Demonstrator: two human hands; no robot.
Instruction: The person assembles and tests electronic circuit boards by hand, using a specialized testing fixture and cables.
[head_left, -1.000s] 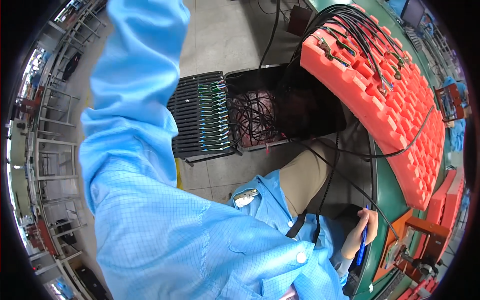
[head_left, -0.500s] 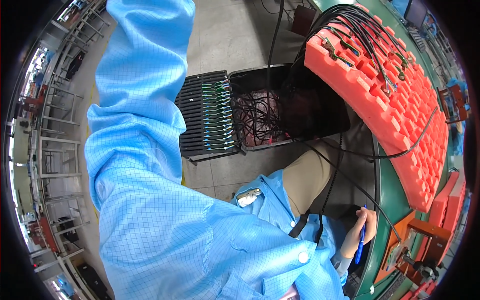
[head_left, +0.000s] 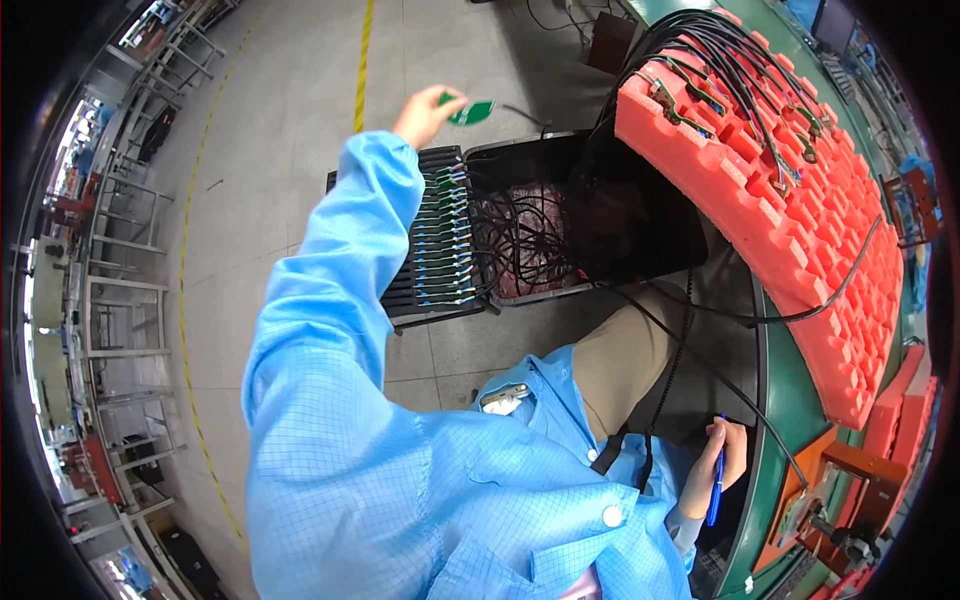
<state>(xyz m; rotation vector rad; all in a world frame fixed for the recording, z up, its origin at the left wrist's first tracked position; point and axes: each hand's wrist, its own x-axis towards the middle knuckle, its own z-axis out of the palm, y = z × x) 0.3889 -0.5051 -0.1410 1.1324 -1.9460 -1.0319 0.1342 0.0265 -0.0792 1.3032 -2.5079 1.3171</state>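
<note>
Left hand (head_left: 423, 118) stretched out past the far end of the black slotted rack (head_left: 400, 291), thumb and fingers pinched on the left end of a green circuit board (head_left: 473, 113). Board is in the air, near the rack, blurred. Short dark cable (head_left: 524, 115) just right of it; can't tell if the two are joined.

Right hand (head_left: 728, 455) down by the surface (head_left: 788, 372) edge, fingers curled around a blue pen (head_left: 716, 492), pen roughly upright in view.

Rack carries a row of small green boards (head_left: 440, 236), side by side, black cables (head_left: 530, 235) running from them into the black bin (head_left: 645, 215) just to the right. Red foam tray (head_left: 848, 372) sits on the green surface, more boards and a bundle of black cables (head_left: 735, 65) at its far end. Wooden fixture (head_left: 868, 461) with a dark clamp (head_left: 852, 543) near the tray's close end, right of the right hand.
</note>
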